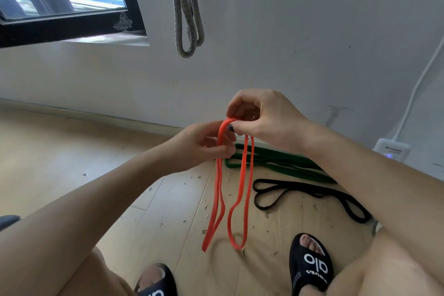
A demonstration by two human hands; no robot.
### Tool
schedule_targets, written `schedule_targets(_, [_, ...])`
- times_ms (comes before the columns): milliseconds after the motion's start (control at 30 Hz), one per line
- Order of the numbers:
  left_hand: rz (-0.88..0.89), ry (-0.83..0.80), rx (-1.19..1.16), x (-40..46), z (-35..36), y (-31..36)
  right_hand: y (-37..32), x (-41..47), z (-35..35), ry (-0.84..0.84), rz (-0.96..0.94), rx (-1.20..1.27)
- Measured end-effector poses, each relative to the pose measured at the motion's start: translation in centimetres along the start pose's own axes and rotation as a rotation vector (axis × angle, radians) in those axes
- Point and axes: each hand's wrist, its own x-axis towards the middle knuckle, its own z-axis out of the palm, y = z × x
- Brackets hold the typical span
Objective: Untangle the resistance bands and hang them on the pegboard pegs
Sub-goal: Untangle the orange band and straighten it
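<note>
Between both hands' grip (230, 131), orange band (242, 175) hangs looped.

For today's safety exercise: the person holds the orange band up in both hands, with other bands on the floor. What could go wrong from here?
1. The orange band hangs in several loops from the left hand and right hand; pulling the wrong strand may tighten the tangle.
2. If stretched, it could slip from either grip and snap back.
3. The black band and green band lie near the sandalled feet, a possible trip hazard.
</note>
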Motion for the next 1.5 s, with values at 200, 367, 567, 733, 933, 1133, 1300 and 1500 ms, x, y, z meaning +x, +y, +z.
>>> schedule_targets(200, [0.025,0.018,-0.036,0.6,0.4,-0.1,-0.2,0.1,0.3,0.005,0.01,0.012])
schedule_targets(367, [0.01,0.033,-0.008,1.0,0.4,-0.6,-0.4,0.1,0.4,0.018,0.029,0.066])
schedule_targets(567, [-0.009,0.009,-0.016,1.6,0.7,-1.0,-0.3,0.1,0.2,0.028,0.041,0.097])
schedule_targets(733, [-0.026,-0.004,0.051,2.1,0.5,-1.8,-0.1,0.2,-0.2,0.039,0.048,0.106])
schedule_targets(933, [-0.008,-0.002,0.002,2.0,0.6,-2.1,0.1,0.3,-0.2,0.031,0.051,0.143])
schedule_targets(1133, [0.044,-0.026,-0.013,2.1,1.1,-1.2,0.0,0.4,0.1,0.027,0.049,0.182])
schedule_targets(1300, [0.034,-0.04,-0.035,2.3,1.7,-1.1,-0.1,0.4,0.3,0.034,0.046,0.195])
schedule_targets(1500, [0.034,0.036,-0.154,2.6,2.1,-0.9,-0.2,0.4,0.4,0.064,0.052,0.201])
